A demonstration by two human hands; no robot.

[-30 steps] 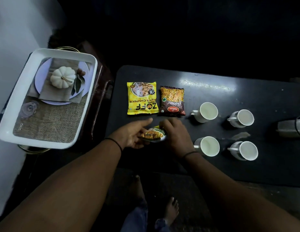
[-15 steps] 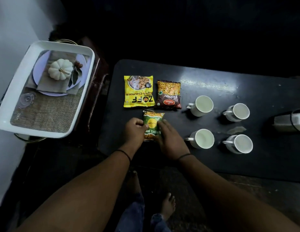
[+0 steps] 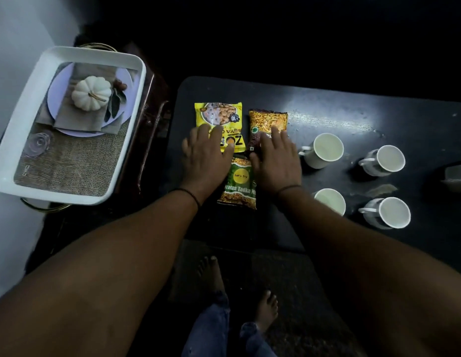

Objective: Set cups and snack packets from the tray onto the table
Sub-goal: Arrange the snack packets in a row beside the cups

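Three snack packets and four white cups are set out on the dark counter point(image 3: 327, 109).

The left hand point(image 3: 205, 157) is laid flat, fingers spread, on the yellow soya chunks packet point(image 3: 217, 113); the right hand point(image 3: 277, 161) is laid flat on the brown mixture packet point(image 3: 268, 122). The green packet point(image 3: 239, 184) lies between the wrists. The white tray point(image 3: 15, 140) sits apart at left.
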